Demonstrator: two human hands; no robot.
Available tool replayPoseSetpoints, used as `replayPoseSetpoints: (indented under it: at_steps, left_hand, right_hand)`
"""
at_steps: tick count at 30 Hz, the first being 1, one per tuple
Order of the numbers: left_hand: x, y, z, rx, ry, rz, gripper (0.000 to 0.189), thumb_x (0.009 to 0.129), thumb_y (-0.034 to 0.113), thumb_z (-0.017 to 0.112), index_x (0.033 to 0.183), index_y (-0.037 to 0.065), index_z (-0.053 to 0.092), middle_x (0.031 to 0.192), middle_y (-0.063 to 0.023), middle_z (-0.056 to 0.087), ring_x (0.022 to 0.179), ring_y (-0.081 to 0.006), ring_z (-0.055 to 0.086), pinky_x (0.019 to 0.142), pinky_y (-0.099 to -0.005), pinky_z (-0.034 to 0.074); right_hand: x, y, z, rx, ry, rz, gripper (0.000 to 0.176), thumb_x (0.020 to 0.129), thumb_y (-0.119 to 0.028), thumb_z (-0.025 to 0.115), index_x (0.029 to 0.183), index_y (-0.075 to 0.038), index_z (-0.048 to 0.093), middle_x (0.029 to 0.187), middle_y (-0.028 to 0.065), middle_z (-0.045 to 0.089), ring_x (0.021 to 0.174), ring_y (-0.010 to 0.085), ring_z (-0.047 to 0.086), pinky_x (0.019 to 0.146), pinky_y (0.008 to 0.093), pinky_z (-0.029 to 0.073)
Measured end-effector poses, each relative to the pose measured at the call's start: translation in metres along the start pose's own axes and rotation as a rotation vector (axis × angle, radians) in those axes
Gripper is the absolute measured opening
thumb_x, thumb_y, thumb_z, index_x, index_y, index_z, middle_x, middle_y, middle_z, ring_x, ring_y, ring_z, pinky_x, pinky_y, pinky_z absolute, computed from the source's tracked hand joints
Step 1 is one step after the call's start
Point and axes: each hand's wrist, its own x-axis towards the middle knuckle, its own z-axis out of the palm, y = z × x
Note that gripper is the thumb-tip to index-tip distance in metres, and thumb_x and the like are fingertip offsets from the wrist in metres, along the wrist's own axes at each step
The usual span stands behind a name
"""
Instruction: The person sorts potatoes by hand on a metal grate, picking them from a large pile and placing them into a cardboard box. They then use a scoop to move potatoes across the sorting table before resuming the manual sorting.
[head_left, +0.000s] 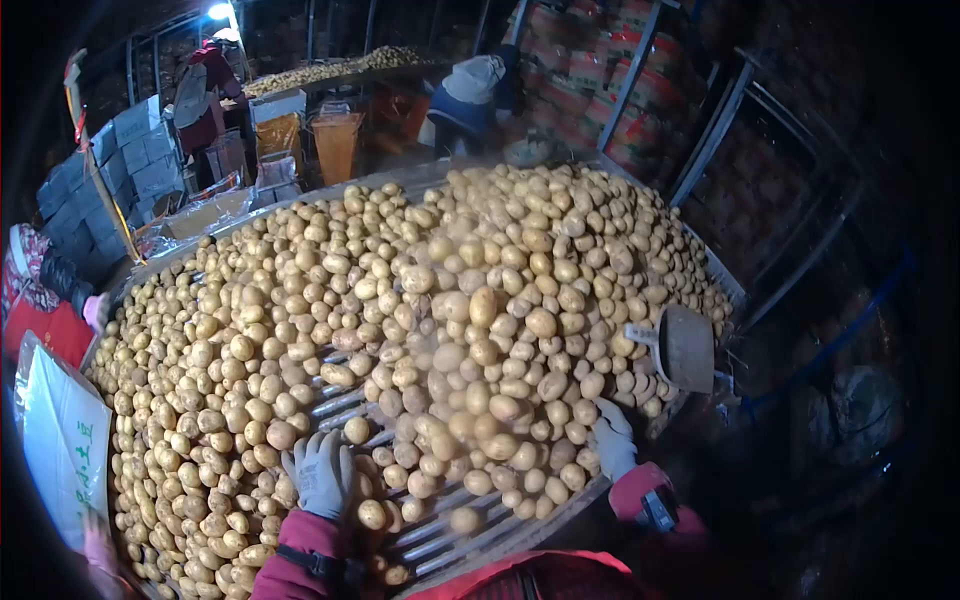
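Potatoes [300,270] lie heaped over a wide slatted metal table [420,545], with bare slats showing near the front middle. My left hand [321,474], in a pale glove, rests at the near edge of the heap with its fingers spread, potatoes on both sides of it. To the right, my right hand [612,440], also gloved, touches the right side of the pile, fingers against the potatoes; whether it grips one cannot be made out. A scoop [684,348] with a pale handle lies on the potatoes beyond my right hand.
At the left edge, a person's red clothing [48,330] and hand show beside a white box [65,440]; another hand [100,555] is below it. Two people stand beyond the table, near orange bins [337,145]. Stacked crates [135,155] and metal posts stand behind.
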Motion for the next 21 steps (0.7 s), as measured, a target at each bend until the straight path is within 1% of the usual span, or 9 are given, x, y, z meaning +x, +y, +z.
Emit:
replayPoseSetpoints:
  at_steps: [3, 7, 9, 12, 15, 17, 18, 20, 21]
  left_hand:
    - [0.001, -0.002, 0.001, -0.001, 0.071, 0.093, 0.033, 0.098, 0.029, 0.058, 0.125, 0.013, 0.068, 0.124, -0.0091, 0.068, 0.121, -0.0317, 0.056, 0.109, -0.0537, 0.034]
    - [0.006, 0.004, -0.006, -0.009, -0.067, 0.031, 0.034, 0.099, 0.029, 0.057, 0.127, 0.012, 0.067, 0.125, -0.0090, 0.068, 0.121, -0.0313, 0.057, 0.107, -0.0506, 0.037]
    - [0.003, -0.006, 0.003, 0.046, -0.070, 0.038, 0.035, 0.101, 0.031, 0.055, 0.129, 0.014, 0.067, 0.128, -0.0081, 0.068, 0.122, -0.0314, 0.058, 0.108, -0.0499, 0.037]
    - [0.002, -0.008, 0.006, 0.067, -0.093, 0.030, 0.035, 0.103, 0.032, 0.054, 0.130, 0.014, 0.067, 0.129, -0.0086, 0.068, 0.123, -0.0307, 0.058, 0.109, -0.0494, 0.037]
    - [0.002, -0.018, 0.014, 0.067, -0.111, 0.037, 0.035, 0.104, 0.031, 0.051, 0.130, 0.014, 0.067, 0.128, -0.0113, 0.069, 0.124, -0.0307, 0.060, 0.110, -0.0478, 0.038]
    - [0.004, -0.026, 0.018, 0.017, -0.097, 0.051, 0.037, 0.103, 0.034, 0.053, 0.128, 0.012, 0.068, 0.126, -0.0127, 0.070, 0.119, -0.0339, 0.063, 0.107, -0.0493, 0.042]
    - [0.005, -0.022, 0.012, -0.013, -0.105, 0.069, 0.038, 0.101, 0.034, 0.056, 0.128, 0.011, 0.068, 0.126, -0.0131, 0.070, 0.116, -0.0356, 0.064, 0.104, -0.0499, 0.045]
    - [0.010, -0.009, -0.002, -0.194, -0.215, -0.028, 0.043, 0.096, 0.029, 0.067, 0.131, 0.005, 0.067, 0.126, -0.0134, 0.070, 0.109, -0.0330, 0.068, 0.095, -0.0459, 0.053]
    - [0.000, -0.055, 0.036, -0.682, -0.121, -0.190, 0.041, 0.098, 0.021, 0.067, 0.135, 0.002, 0.065, 0.128, -0.0130, 0.069, 0.111, -0.0254, 0.068, 0.096, -0.0379, 0.055]
  right_hand:
    - [-0.002, 0.008, 0.025, 0.028, -0.148, -0.046, 0.045, 0.107, -0.015, 0.056, 0.151, -0.012, 0.050, 0.133, 0.0056, 0.061, 0.117, 0.0148, 0.058, 0.090, 0.0313, 0.055]
    - [-0.012, 0.000, 0.090, -0.194, 0.044, -0.311, 0.045, 0.103, -0.015, 0.058, 0.148, -0.010, 0.054, 0.128, 0.0109, 0.068, 0.116, 0.0248, 0.063, 0.101, 0.0400, 0.050]
    - [-0.024, -0.027, 0.107, -0.478, -0.020, -0.620, 0.048, 0.100, -0.013, 0.058, 0.148, -0.014, 0.053, 0.126, 0.0171, 0.067, 0.119, 0.0325, 0.063, 0.102, 0.0427, 0.051]
    - [-0.035, -0.019, 0.140, -0.283, -0.208, -0.664, 0.050, 0.096, -0.008, 0.058, 0.145, -0.015, 0.054, 0.128, 0.0211, 0.065, 0.121, 0.0384, 0.062, 0.100, 0.0455, 0.052]
    - [-0.065, -0.030, 0.174, -0.278, -0.283, -0.739, 0.045, 0.098, -0.002, 0.053, 0.142, -0.010, 0.055, 0.135, 0.0205, 0.061, 0.124, 0.0364, 0.059, 0.103, 0.0425, 0.050]
    - [-0.070, -0.035, 0.184, -0.411, -0.345, -0.820, 0.043, 0.097, -0.007, 0.056, 0.140, -0.010, 0.056, 0.137, 0.0218, 0.060, 0.122, 0.0406, 0.061, 0.098, 0.0438, 0.053]
    - [-0.071, -0.020, 0.196, -0.312, -0.377, -0.783, 0.049, 0.095, -0.011, 0.060, 0.143, -0.019, 0.056, 0.142, 0.0201, 0.057, 0.120, 0.0435, 0.063, 0.099, 0.0484, 0.054]
    - [-0.096, -0.031, 0.178, -0.217, -0.534, -0.807, 0.044, 0.099, -0.010, 0.058, 0.142, -0.015, 0.057, 0.139, 0.0182, 0.061, 0.116, 0.0404, 0.066, 0.096, 0.0459, 0.056]
    - [-0.102, -0.028, 0.170, -0.156, -0.628, -0.858, 0.040, 0.101, -0.010, 0.057, 0.141, -0.011, 0.057, 0.139, 0.0162, 0.062, 0.110, 0.0377, 0.070, 0.093, 0.0443, 0.057]
